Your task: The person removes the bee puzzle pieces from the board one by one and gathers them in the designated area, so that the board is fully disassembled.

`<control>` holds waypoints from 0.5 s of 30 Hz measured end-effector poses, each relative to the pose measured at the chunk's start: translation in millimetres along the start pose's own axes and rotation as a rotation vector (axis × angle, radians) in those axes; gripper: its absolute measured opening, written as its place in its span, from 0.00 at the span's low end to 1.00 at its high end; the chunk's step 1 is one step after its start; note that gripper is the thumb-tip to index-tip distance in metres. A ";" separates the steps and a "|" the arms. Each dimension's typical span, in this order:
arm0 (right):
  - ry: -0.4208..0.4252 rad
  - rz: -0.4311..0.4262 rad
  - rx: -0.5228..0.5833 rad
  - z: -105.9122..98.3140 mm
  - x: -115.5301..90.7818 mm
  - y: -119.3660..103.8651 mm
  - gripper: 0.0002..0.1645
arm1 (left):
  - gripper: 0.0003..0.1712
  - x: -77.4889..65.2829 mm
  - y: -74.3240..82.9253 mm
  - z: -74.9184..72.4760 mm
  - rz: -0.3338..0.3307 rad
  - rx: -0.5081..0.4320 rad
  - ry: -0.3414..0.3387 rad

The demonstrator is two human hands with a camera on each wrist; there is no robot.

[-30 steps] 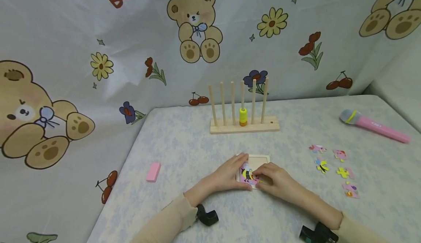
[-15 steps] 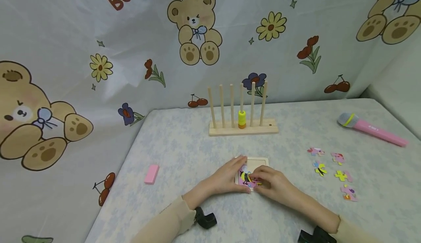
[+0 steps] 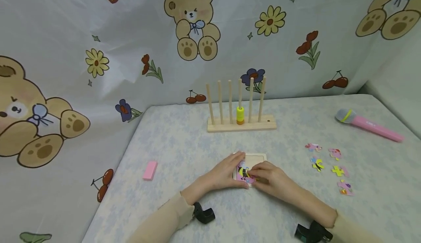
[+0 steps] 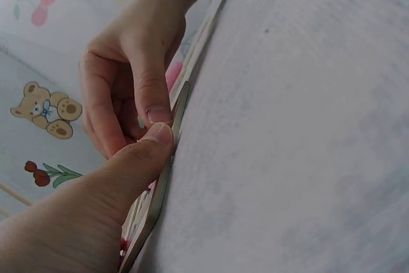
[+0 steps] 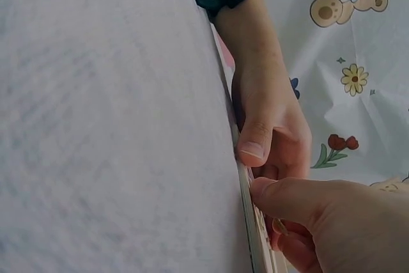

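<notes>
A small wooden puzzle tray lies on the table, its upper part showing bare wood. Fitted pieces with a bee picture fill its lower left. My left hand grips the tray's left side, thumb along the near edge and fingers at the far left corner. In the tray's lower right, my right hand pinches a puzzle piece between thumb and fingers, mostly hidden by them. In the left wrist view, the left thumb lies on the tray's edge, its tip close to the right thumb.
Several loose puzzle pieces lie to the right. Behind the tray stands a wooden peg rack with yellow and orange beads on one peg. A pink microphone lies at the far right, a pink block at the left.
The head view has shifted slightly. Both hands stay at the tray, with the right fingers still working in its lower right part.
</notes>
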State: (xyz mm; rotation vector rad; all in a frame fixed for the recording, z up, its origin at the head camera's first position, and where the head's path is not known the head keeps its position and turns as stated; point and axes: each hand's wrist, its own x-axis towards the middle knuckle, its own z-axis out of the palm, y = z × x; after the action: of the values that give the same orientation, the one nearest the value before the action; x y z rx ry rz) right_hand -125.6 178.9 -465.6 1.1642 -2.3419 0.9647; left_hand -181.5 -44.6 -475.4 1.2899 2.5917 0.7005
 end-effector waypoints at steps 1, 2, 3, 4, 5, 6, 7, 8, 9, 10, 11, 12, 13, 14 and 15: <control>-0.001 0.006 -0.001 -0.6 0.9 0.0 0.20 | 0.59 0.6 -0.5 -0.8 0.002 0.006 0.002; 0.002 0.009 -0.002 -1.3 1.6 0.0 0.19 | 0.59 1.4 -0.7 -1.1 0.005 0.007 0.002; 0.006 0.010 -0.002 -2.1 2.2 -0.1 0.19 | 0.59 2.1 -0.9 -1.1 0.007 0.007 0.001; 0.013 0.008 0.001 -2.9 2.6 -0.2 0.19 | 0.59 2.9 -1.2 -0.2 0.009 0.006 0.002; 0.019 0.008 0.004 -4.1 2.9 -0.7 0.19 | 0.59 3.5 -1.1 0.3 0.010 0.003 0.000; 0.022 0.011 0.012 -5.6 3.3 -1.4 0.19 | 0.59 3.7 -0.9 1.0 0.009 -0.002 -0.003; 0.024 0.011 0.022 -7.4 3.7 -2.3 0.19 | 0.59 3.7 -0.5 1.8 0.011 -0.005 -0.003; 0.023 0.019 0.033 -9.9 4.2 -3.4 0.19 | 0.59 3.6 -0.3 2.8 0.010 -0.008 -0.006; 0.021 0.031 0.041 -13.2 4.5 -4.5 0.19 | 0.59 3.0 0.0 3.6 0.008 -0.008 -0.008; 0.018 0.048 0.047 -17.2 4.7 -5.5 0.19 | 0.59 2.5 0.3 4.1 0.007 -0.009 -0.010; 0.013 0.070 0.048 -22.0 4.8 -6.4 0.19 | 0.60 1.8 0.6 3.9 0.004 -0.009 -0.012; 0.013 0.089 0.045 -27.6 4.9 -6.9 0.20 | 0.60 1.2 0.5 3.8 0.000 -0.004 -0.012; 0.016 0.113 0.033 -33.9 4.7 -7.1 0.20 | 0.60 0.8 0.4 3.1 -0.003 0.002 -0.009; 0.021 0.136 0.018 -40.7 4.2 -6.8 0.21 | 0.60 0.6 0.0 1.8 -0.007 0.009 -0.007; 0.032 0.150 -0.002 -47.8 3.5 -5.9 0.22 | 0.59 0.6 -0.3 -0.2 -0.009 0.015 -0.004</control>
State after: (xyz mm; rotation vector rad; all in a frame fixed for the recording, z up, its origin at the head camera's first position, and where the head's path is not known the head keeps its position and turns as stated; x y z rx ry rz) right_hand -122.5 208.3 -427.4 0.9759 -2.4317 1.0228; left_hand -182.2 -44.3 -475.3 1.2821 2.6032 0.6771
